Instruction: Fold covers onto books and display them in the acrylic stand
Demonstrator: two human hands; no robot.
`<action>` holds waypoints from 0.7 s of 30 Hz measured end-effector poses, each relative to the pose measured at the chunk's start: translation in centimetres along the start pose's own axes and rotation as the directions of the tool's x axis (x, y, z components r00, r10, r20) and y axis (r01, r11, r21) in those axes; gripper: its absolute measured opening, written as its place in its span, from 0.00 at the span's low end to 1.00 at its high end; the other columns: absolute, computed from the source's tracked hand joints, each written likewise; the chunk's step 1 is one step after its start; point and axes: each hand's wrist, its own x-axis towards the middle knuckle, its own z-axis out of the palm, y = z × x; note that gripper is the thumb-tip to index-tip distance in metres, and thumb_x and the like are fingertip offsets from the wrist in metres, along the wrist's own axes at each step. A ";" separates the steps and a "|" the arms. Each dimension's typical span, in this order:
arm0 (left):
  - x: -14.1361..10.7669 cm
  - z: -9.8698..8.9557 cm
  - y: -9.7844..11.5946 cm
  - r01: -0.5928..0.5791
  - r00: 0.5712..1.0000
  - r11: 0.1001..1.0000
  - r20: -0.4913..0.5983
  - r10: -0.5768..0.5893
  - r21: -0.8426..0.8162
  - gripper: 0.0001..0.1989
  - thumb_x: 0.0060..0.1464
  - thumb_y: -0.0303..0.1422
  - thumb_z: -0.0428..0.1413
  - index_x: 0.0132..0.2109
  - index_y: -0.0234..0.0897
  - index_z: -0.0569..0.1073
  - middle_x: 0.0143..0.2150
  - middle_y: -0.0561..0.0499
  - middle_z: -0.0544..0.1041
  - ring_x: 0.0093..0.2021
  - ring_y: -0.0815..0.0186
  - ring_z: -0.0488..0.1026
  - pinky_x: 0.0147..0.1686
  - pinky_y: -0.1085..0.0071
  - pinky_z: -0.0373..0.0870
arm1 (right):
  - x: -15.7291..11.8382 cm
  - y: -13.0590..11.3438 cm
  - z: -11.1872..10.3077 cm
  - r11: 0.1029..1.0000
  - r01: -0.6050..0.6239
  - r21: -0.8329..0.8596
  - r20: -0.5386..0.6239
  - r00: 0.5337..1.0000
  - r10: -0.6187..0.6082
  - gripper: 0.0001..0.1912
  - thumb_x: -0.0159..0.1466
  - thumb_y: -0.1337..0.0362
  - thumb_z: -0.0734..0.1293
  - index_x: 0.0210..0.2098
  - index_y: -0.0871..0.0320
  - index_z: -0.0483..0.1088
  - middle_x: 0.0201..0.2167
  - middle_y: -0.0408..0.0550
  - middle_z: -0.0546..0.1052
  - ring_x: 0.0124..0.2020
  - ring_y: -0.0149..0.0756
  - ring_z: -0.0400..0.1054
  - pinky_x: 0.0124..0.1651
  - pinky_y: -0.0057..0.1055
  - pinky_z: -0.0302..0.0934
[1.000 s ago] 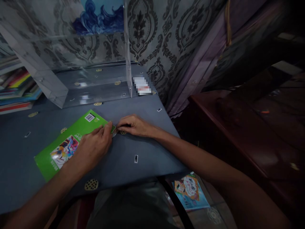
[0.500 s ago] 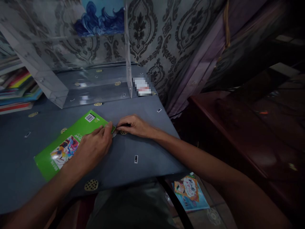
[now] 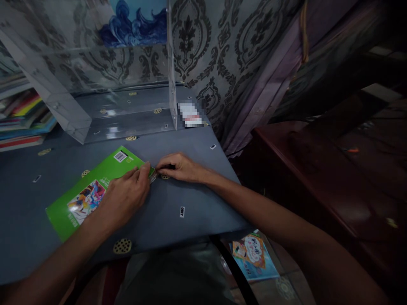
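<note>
A green book (image 3: 92, 173) with a barcode and a colourful picture on its cover lies aslant on the dark table. Across its lower right side rests my left hand (image 3: 130, 190), fingers closed on the right-hand corner. Just beyond that corner, my right hand (image 3: 178, 165) is closed in a pinch. What sits between its fingertips is small and partly hidden, so I cannot make it out. A small clear, shiny bit (image 3: 153, 177) shows between the two hands, at the book's edge.
A clear plastic shelf (image 3: 133, 123) stands at the back of the table (image 3: 203, 190). Stacked books (image 3: 25, 114) are on the left. A blurred white item (image 3: 190, 115) lies behind on the right. Below the edge, a blue booklet (image 3: 254, 258) is on the floor; a dark red cabinet (image 3: 302, 169) stands right.
Almost nothing differs. Both hands keep their places at the book's corner, with only a very slight shift of my right hand and of the view.
</note>
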 end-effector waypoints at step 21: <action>-0.2 0.2 -0.2 -0.068 0.996 0.996 -0.059 0.072 0.064 0.17 0.66 0.29 0.51 0.60 0.31 0.67 0.43 0.39 0.83 0.42 0.52 0.82 0.30 0.66 0.76 | 0.0 0.2 0.2 0.999 0.029 0.039 -0.014 1.000 -0.028 0.08 0.69 0.66 0.66 0.38 0.61 0.77 0.32 0.45 0.79 0.35 0.32 0.73 0.40 0.26 0.64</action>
